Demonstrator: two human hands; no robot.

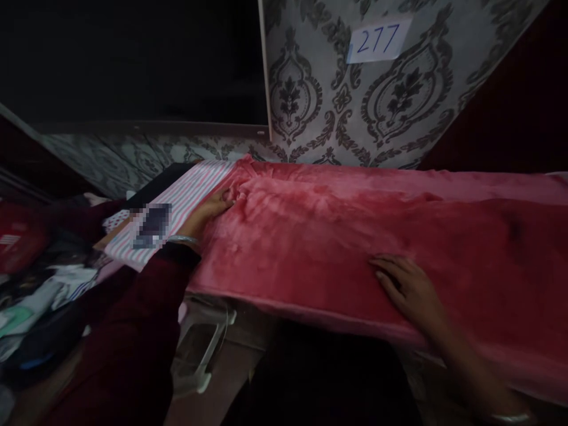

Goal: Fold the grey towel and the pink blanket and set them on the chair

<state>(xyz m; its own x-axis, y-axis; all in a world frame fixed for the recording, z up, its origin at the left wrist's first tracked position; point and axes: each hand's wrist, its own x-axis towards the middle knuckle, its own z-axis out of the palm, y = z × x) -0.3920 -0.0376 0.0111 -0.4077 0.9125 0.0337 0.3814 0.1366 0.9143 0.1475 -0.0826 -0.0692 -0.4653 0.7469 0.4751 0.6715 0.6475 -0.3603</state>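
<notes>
A fuzzy pink-red blanket (337, 231) lies spread across a long raised surface. My left hand (208, 214) rests at the blanket's left end, its fingers curled onto a bunched fold there. It wears a bangle and a dark red sleeve. My right hand (406, 284) lies flat on the blanket near its front edge, fingers stretched out and slightly apart. A pink and white striped cloth (186, 195) lies beside the left hand, under the blanket's end.
A wall with grey damask wallpaper (346, 100) stands behind, bearing a paper label reading 277 (378, 40). A pile of mixed clothes (39, 284) lies at the left. A white frame (208, 343) shows below the surface. A dark item (153, 225) sits on the striped cloth.
</notes>
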